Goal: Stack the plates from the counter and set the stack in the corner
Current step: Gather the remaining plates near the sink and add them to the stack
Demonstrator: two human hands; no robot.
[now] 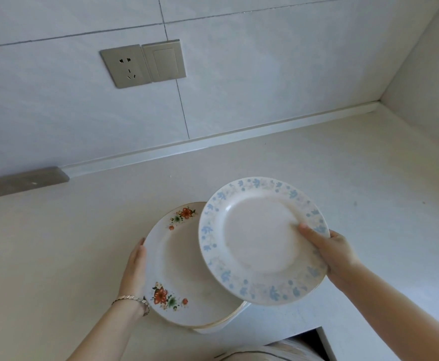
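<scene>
Head view, looking down over both forearms. Your right hand (335, 252) pinches the blue-flowered plate (261, 241) at its right rim, thumb pressed on the upper face and the remaining fingers (329, 269) curled beneath, so the plate is gripped and carried tilted, its left edge overlapping the stack below. This one-sided grip probably leaves the far rim free to lead onto the stack.

Your left hand (135, 267) lies flat against the left rim of the red-flowered plate (176, 269), fingers extended along the edge; whether they wrap underneath cannot be told, so the hold reads as a steadying brace, not a firm clasp. At least one further plate edge (229, 319) shows under the red-flowered plate, just beyond your right fingers' lower side; the exact count is hidden. A bracelet (132, 299) sits on the left wrist.

The stack rests on or just above the counter (356, 183), near its front edge, between your two sets of fingers. The corner (378, 105), where the two walls meet, lies well beyond your right fingertips, up and to the right. The counter between shows nothing in the way. A wall socket (126, 66) and a switch (165, 61) sit high above your left fingers, clear of the path. A grey strip (23, 181) lies far left of them.

Judged stage: stacking is underway; the transfer to the corner is not yet done.
</scene>
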